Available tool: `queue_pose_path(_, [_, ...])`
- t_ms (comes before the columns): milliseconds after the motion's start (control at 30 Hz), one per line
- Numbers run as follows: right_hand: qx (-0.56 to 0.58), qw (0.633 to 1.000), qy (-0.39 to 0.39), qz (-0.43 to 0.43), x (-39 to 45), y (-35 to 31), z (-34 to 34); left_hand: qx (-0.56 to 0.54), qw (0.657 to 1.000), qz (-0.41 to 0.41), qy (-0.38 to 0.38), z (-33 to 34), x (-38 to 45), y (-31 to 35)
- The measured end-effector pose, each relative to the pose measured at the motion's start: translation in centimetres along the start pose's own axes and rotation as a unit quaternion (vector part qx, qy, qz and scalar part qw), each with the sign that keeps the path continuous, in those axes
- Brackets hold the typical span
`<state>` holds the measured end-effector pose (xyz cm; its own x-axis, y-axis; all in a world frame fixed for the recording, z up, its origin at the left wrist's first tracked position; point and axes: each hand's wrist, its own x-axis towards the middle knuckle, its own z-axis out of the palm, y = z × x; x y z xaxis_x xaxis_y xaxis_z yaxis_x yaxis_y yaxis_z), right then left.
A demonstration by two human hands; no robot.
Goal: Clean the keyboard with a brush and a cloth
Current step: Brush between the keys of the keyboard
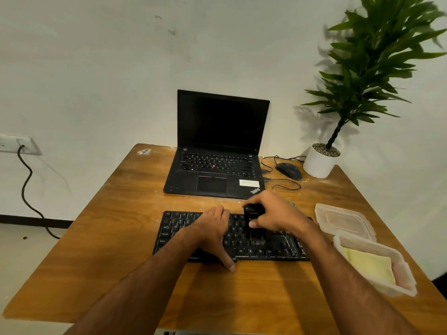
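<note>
While lying flat at mid-tabletop, black keyboard pinned by left hand, fingers spread flat; right hand, fingers curled round black brush. Too hard a stroke: keycap popped, dust flicked toward laptop. Yellow cloth waiting in container, right.

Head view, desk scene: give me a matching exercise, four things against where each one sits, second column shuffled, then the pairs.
Things:
1. brush
2. yellow cloth
3. mouse
4. container lid

Places:
A. inside the open plastic container at the table's right edge
B. gripped in the right hand, over the keyboard
C. flat on the table, behind the container
D. between the laptop and the plant pot

Pairs: 1-B, 2-A, 3-D, 4-C
</note>
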<state>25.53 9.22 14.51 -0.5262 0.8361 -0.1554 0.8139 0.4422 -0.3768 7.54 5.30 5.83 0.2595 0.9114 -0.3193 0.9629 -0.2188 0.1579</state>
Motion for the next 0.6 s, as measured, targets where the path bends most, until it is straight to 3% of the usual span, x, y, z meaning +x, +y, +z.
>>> queue_pose_path(133, [0.056,0.992,0.107,0.042,0.8,0.2,0.1,0.007,1.000,0.001,-0.007,0.0,0.0,0.0])
queue_pose_path(367, [0.043,0.999,0.028,0.009,-0.4,0.7,0.7,0.010,1.000,0.006,-0.004,0.0,-0.1,-0.1])
queue_pose_path(600, [0.163,0.977,0.101,0.091,-1.0,3.5,-1.7,0.038,0.999,0.007,-0.028,-0.6,-0.3,-1.5])
